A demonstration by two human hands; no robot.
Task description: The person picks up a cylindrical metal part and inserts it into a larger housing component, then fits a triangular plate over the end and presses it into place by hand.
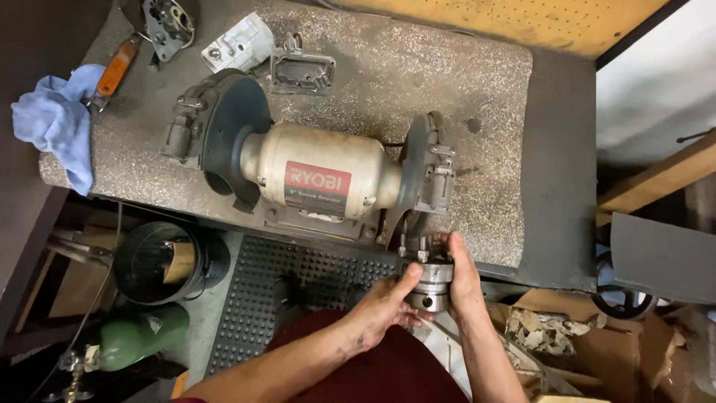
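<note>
Both hands grip metal chuck (430,286) at 6 o'clock of bench grinder (313,175); left hand (384,306) wraps its side, right hand (462,277) cups opposite; blue rag (56,123) at 9 o'clock on surface (485,89).

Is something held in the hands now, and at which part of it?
Yes. Both hands hold a round metal chuck below the bench grinder. The left hand grips its left side and the right hand its right side.
</note>
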